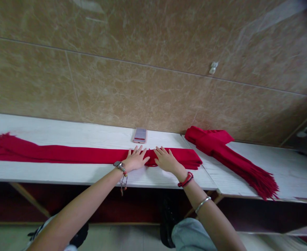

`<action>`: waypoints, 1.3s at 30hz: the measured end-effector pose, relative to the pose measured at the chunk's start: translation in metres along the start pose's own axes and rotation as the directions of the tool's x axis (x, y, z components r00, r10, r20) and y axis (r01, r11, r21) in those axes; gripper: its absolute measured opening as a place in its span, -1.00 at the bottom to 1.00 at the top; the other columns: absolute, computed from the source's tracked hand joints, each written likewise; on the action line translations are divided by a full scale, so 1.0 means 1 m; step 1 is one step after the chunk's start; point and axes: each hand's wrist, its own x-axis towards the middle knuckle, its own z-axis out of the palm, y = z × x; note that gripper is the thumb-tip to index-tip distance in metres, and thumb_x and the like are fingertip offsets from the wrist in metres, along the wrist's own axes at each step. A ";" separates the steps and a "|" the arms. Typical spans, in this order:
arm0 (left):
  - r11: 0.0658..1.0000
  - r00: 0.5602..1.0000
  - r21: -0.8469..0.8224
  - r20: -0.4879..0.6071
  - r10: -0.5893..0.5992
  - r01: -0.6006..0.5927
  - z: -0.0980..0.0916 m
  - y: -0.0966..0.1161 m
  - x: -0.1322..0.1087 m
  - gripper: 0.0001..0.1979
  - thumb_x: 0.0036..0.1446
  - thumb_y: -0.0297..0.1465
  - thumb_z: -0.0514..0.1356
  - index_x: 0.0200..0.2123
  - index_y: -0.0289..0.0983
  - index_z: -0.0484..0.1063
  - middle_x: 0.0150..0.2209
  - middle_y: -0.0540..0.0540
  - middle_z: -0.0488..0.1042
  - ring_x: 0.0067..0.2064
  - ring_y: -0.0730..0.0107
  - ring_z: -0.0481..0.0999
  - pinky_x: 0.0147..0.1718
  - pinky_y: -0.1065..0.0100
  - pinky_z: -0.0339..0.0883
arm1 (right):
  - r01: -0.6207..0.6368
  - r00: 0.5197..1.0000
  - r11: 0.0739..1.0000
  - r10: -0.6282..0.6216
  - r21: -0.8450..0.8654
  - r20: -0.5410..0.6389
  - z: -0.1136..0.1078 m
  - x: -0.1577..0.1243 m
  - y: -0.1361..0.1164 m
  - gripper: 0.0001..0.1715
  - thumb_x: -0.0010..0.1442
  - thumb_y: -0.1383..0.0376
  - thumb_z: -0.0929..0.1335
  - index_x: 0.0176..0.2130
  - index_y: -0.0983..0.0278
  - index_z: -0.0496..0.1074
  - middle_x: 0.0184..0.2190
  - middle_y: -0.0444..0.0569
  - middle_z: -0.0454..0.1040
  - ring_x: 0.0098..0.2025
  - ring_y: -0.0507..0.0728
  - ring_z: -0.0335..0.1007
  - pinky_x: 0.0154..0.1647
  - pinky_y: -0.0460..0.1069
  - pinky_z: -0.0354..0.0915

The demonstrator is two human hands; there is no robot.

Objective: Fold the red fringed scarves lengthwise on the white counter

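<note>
A long red scarf (72,154) lies stretched along the white bench top. Its fringed end spreads at the far left, while the right part is folded over in layers. My left hand (135,159) rests flat on the scarf near the middle, fingers spread. Just to its right, my right hand (166,160) lies palm down on the folded part, fingers also apart. Between the hands a bit of fringe shows at the edge of the fold. Neither hand grips the cloth.
A second red scarf (221,150) lies folded and crossed over itself on the right, fringe towards the front edge. A phone (140,135) sits behind my hands against the tiled wall (132,87). Open shelf compartments (111,205) are under the white bench top (96,173).
</note>
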 end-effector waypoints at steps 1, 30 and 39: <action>1.000 1.000 0.005 -0.024 0.010 -0.010 0.000 0.001 0.000 -0.39 0.22 -0.09 -0.22 0.26 -0.26 -0.11 0.31 -0.18 -0.30 0.29 0.02 -0.34 0.14 -0.13 -0.30 | -0.002 1.000 1.000 0.002 0.011 -0.010 -0.002 -0.001 0.004 -0.39 0.25 0.21 0.10 0.24 0.37 0.00 0.27 0.15 -0.07 0.28 0.31 -0.23 0.15 0.33 -0.07; 0.983 0.977 -0.052 0.106 0.182 -0.178 -0.006 0.029 0.001 -0.39 0.24 -0.12 -0.25 0.28 -0.26 -0.22 0.31 -0.12 -0.32 0.30 0.15 -0.34 0.16 -0.06 -0.30 | -0.419 0.906 0.903 0.408 -0.100 -0.113 -0.002 -0.039 0.110 -0.41 0.28 0.17 0.03 0.23 0.32 0.02 0.26 0.14 -0.03 0.27 0.32 -0.18 0.11 0.38 -0.02; 0.998 0.998 -0.046 0.043 0.042 -0.040 -0.006 -0.009 -0.004 -0.39 0.23 -0.09 -0.25 0.27 -0.26 -0.15 0.30 -0.17 -0.27 0.30 0.09 -0.31 0.14 -0.10 -0.26 | 0.019 0.996 1.000 -0.019 0.005 -0.086 -0.020 0.019 -0.006 -0.45 0.27 0.22 0.07 0.19 0.37 0.09 0.25 0.17 0.02 0.27 0.28 -0.14 0.17 0.29 -0.07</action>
